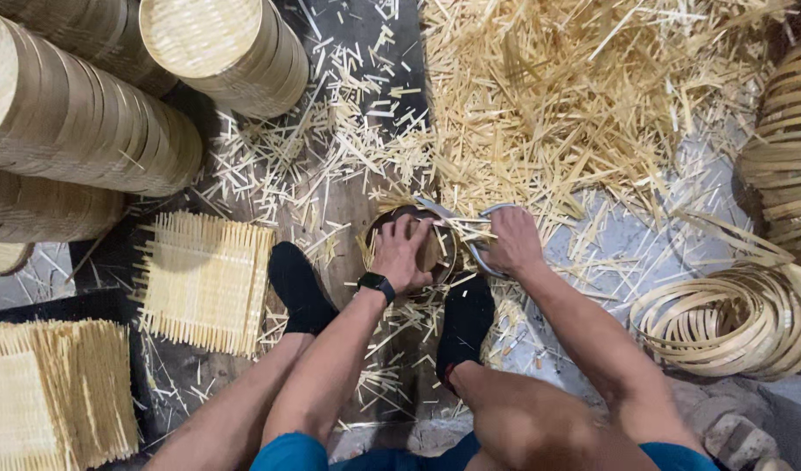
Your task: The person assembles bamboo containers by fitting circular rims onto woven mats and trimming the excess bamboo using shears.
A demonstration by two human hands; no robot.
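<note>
While left hand [403, 253] presses it, round bamboo basket [439, 253] shows frayed edges.

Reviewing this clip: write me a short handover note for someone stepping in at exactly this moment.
Left hand presses down on the round bamboo piece held between the feet.
Right hand grips large metal shears, blades at the piece's far rim.
Done: finished rounds stacked top left; heaps of offcuts ahead.
Left: square woven mats lie untrimmed at left; bamboo hoops coiled at right.
</note>
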